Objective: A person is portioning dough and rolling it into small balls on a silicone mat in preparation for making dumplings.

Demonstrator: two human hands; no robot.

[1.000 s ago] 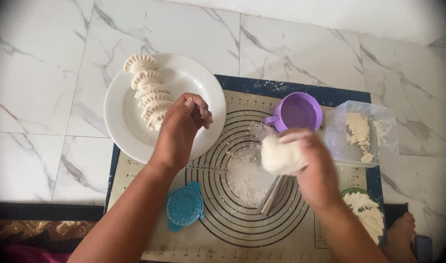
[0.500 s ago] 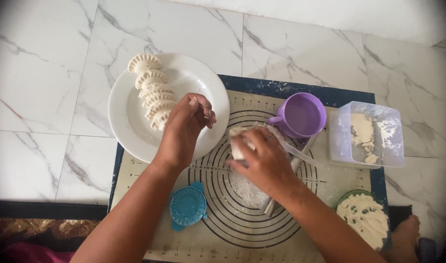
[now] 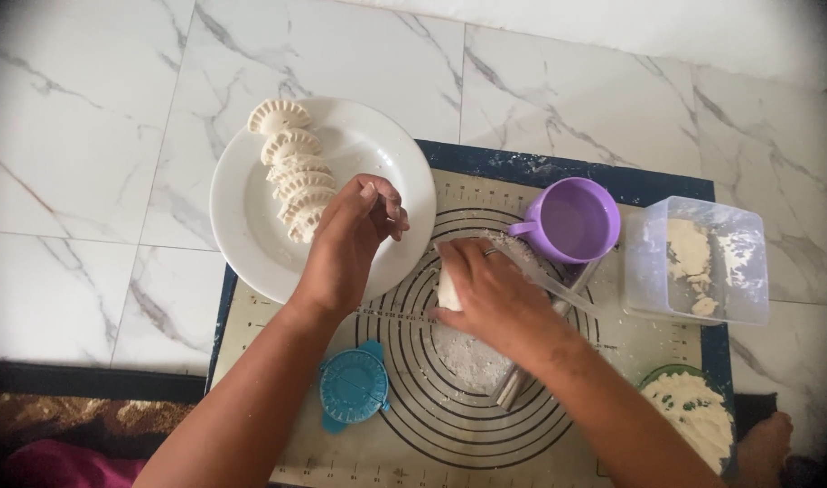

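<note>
Your right hand (image 3: pixel 490 294) has come left since half a second ago and is now pressing the dough lump (image 3: pixel 448 291) at mat (image 3: pixel 612 339) centre. Left hand (image 3: pixel 350 239), loosely curled and holding nothing, is hovering over the plate (image 3: pixel 242 217) at 10 o'clock. Six-odd dumplings (image 3: pixel 291 176) are sitting plated; this lump is awaiting rolling.
</note>
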